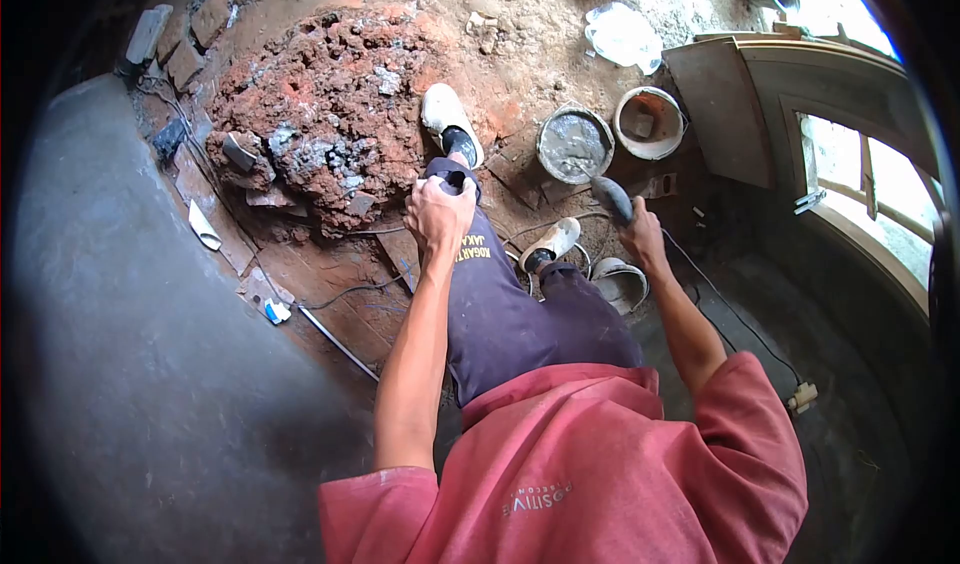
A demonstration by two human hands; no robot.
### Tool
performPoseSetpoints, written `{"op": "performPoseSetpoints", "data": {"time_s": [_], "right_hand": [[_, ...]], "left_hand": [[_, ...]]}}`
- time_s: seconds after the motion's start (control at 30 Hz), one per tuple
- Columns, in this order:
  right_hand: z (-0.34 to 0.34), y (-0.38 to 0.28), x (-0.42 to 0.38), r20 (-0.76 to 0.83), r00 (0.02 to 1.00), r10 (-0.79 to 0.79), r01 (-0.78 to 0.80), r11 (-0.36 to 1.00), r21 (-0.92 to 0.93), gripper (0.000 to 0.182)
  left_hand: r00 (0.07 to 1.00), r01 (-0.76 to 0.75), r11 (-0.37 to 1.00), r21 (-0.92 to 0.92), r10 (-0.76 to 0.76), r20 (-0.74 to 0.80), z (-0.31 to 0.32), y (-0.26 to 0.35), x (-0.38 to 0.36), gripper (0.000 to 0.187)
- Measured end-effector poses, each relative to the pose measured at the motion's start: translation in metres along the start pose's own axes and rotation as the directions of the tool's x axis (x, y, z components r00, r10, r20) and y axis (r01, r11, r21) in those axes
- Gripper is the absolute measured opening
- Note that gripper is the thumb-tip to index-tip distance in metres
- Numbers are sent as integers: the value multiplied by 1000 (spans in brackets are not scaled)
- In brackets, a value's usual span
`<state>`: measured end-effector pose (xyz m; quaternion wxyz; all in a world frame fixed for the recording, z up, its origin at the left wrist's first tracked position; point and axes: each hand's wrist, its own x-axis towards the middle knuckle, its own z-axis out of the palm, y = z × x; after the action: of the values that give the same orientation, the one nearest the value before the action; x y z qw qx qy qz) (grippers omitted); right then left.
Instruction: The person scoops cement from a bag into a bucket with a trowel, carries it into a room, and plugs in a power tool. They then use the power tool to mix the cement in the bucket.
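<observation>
My right hand (642, 234) is closed around the handle of a trowel. The trowel's grey, mortar-smeared blade (612, 199) points toward a bucket of wet grey mortar (575, 146), close to its near rim. My left hand (440, 214) is at my left knee, its fingers curled over the dark trouser leg (480, 289). A second bucket (650, 124), with reddish-brown contents, stands just right of the mortar bucket.
A heap of reddish soil and rubble (330, 114) lies left of my feet. Cables (735, 309) cross the floor on my right. A window frame (870, 224) and a leaning board (715, 114) are at the right. A smooth grey surface (170, 364) spans the left side.
</observation>
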<state>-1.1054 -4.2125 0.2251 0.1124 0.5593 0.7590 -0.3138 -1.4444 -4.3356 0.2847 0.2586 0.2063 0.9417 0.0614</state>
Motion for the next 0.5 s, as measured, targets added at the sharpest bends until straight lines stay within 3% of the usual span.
{"op": "performPoseSetpoints", "data": {"time_s": [0.13, 0.2, 0.23, 0.3, 0.33, 0.37, 0.43, 0.5], "right_hand": [[31, -2, 27, 0, 1000, 15, -15, 1000, -17, 45], [11, -14, 32, -42, 999, 33, -32, 999, 27, 47], [0, -17, 29, -41, 999, 32, -31, 999, 21, 47], [-17, -17, 14, -58, 997, 54, -51, 997, 62, 48], [-19, -14, 6, -56, 997, 48, -45, 998, 51, 48], [-20, -13, -1, -59, 996, 61, -58, 997, 55, 48], [-12, -15, -1, -55, 996, 72, -68, 995, 70, 48], [22, 2, 12, -65, 991, 117, -115, 993, 37, 47]], "left_hand": [[997, 32, 999, -18, -31, 69, -7, 4, -4, 50], [979, -182, 982, 53, 186, -88, 10, -7, -4, 47], [980, -178, 983, 48, 182, -86, 16, -8, -4, 47], [912, -353, 877, 326, 400, -86, 31, -6, -7, 45], [904, -407, 811, 420, 424, 58, 38, -1, -6, 48], [864, -465, 740, 486, 499, 66, 63, -1, -9, 48], [808, -589, 709, 389, 532, 254, 104, 15, -17, 40], [775, -600, 792, 113, 539, 329, 157, 19, -36, 38]]}}
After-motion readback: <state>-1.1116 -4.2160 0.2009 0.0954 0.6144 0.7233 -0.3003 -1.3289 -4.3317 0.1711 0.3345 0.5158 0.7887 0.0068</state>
